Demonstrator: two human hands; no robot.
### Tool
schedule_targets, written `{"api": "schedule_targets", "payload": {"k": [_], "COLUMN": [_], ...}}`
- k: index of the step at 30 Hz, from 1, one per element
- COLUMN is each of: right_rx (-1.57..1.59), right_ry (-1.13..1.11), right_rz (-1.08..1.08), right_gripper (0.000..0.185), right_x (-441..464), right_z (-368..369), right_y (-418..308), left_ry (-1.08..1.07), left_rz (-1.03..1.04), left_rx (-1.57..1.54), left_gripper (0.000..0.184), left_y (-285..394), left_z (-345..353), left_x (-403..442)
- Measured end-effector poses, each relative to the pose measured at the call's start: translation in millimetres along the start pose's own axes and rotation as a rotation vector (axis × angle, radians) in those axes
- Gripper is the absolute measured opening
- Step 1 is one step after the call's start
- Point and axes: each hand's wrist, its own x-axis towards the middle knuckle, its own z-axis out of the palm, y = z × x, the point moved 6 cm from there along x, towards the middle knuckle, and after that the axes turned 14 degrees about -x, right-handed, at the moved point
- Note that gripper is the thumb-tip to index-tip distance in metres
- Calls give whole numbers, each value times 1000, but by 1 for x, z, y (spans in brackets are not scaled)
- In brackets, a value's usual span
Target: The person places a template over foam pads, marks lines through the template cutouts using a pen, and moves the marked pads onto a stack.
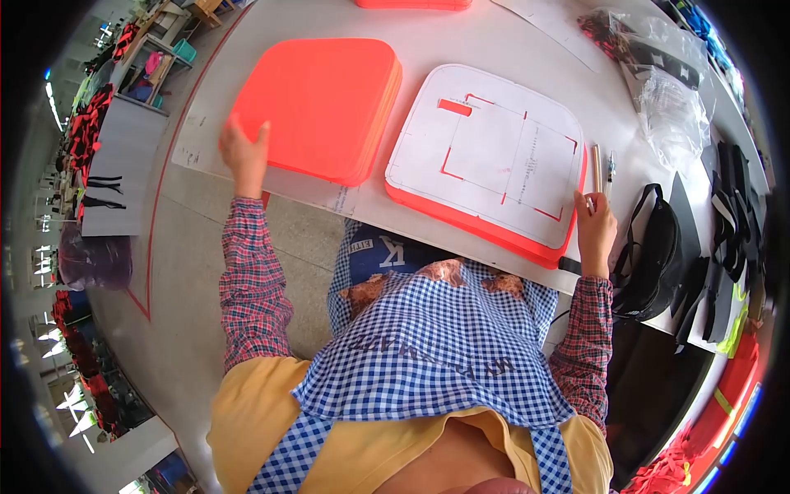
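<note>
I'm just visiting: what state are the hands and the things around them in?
Left hand: fingers spread, at left stack's edge
Right hand: fingers bent, grip unclear
Left stack: flat, top uncovered
Right stack: flat, mostly covered by sheet
Sheet: flat, slots showing orange
Pens: side by side
Plastic: crumpled
Black bag: whether shut, unclear

On the head cam I've got the left hand spread at the edge of a neon-orange rounded stack of flat sheets. The right hand is beside a white rounded-square template, near a slim tan stick; can't tell if it's gripped.
</note>
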Motion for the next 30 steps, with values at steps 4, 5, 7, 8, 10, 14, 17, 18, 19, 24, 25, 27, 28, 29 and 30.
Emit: {"api": "schedule_targets", "payload": {"k": [4, 5, 7, 8, 10, 14, 17, 18, 19, 24, 25, 27, 28, 29, 30], "right_rx": [12, 24, 49, 41, 24, 35, 85, 107, 127, 113, 115, 134, 143, 144, 145], "right_ry": [-30, -35, -44, -42, -37, -45, -12, 14, 41, -37, -48, -33, -26, -27, -28], "right_rz": [-4, -2, 3, 0, -1, 0, -7, -13, -17, 16, 24, 28, 29, 35, 41], "right_gripper": [34, 35, 36, 36, 37, 37, 37, 37, 37, 39, 39, 40, 40, 41, 41], "right_x": [-4, -5, -7, -8, -10, -12, -12, -13, -13, -13, -13, -14, -14, -14, -14], "right_z": [-2, -2, 0, 0, 0, -1, 0, 1, 0, 2, 3, 3, 4, 5, 6], "right_y": [-9, -10, -12, -14, -16, -17, -16, -15, -15, -14, -13, -13, -12, -11, -10], "left_ry": [-352, -387, -417, -433, -434, -505, -527, -523, -547, -565, -569, -579, -572, -564, -556], "left_rz": [69, 112, 146, 166, 179, 152, 164, 177, 170, 233, 229, 222, 232, 242, 251], "left_rx": [-457, -501, -405, -357, -317, -270, -235, -221, -200, -181, -189, -209, -214, -218, -222], "left_gripper": [56, 55, 52, 50, 47, 40, 34, 31, 29, 22, 22, 22, 22, 22, 23], "left_y": [99, 118, 156, 168, 175, 184, 193, 196, 199, 209, 210, 214, 215, 215, 216], "left_z": [11, 14, 6, 4, 8, 10, 11, 10, 12, 18, 19, 20, 20, 20, 20], "left_x": [-14, -21, -30, -34, -38, -34, -32, -32, -30, -30, -31, -33, -34, -34, -35]}}
